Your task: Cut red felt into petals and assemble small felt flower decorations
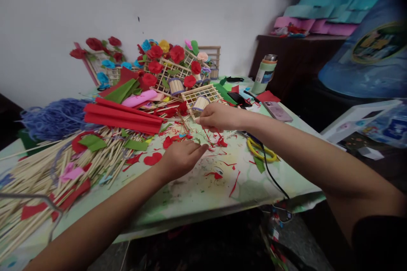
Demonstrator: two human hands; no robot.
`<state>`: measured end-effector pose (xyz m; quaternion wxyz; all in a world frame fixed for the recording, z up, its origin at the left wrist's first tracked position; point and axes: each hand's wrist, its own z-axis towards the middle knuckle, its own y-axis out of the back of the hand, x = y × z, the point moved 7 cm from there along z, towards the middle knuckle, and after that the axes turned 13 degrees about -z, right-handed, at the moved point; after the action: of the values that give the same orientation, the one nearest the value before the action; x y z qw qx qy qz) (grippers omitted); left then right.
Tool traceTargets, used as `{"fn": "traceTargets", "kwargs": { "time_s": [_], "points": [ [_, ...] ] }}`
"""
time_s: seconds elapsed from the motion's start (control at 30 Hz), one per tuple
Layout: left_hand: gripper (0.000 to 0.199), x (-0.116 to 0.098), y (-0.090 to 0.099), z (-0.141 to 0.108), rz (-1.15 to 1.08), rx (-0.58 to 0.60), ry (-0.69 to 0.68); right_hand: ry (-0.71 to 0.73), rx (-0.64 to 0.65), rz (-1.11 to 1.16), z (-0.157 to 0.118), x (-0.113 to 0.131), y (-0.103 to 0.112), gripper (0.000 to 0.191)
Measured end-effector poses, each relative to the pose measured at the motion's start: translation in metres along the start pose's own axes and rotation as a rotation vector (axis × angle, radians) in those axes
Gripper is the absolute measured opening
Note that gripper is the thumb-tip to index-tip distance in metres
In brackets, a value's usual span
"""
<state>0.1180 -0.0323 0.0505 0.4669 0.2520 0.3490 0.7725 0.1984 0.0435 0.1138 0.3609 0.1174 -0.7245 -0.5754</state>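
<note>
My right hand (220,117) reaches in from the right, its fingers closed at the lower edge of a small wooden lattice (188,98). A little half-basket of pale sticks with a blue rim (201,103) is fixed on that lattice; the hand covers its lower right part. Nearer to me, my left hand (182,159) hovers low over the table, palm down, fingers stretched out to the right and holding nothing. Red paper petals (153,159) and red scraps lie about it. Behind stand lattices with red paper roses (177,54).
Thin wooden sticks (34,182), blue yarn (55,118) and folded red paper (124,116) cover the table's left. Yellow-handled scissors (261,152), a black cable (273,175), a phone (277,111) and a green bottle (265,74) are on the right. The table edge (203,216) runs close to me.
</note>
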Motion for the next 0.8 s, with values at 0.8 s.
{"fn": "traceTargets", "kwargs": {
  "time_s": [0.8],
  "points": [
    [0.022, 0.060, 0.011, 0.000, 0.069, -0.116, 0.420, -0.029, -0.140, 0.804, -0.030, -0.004, -0.111, 0.042]
  ]
}}
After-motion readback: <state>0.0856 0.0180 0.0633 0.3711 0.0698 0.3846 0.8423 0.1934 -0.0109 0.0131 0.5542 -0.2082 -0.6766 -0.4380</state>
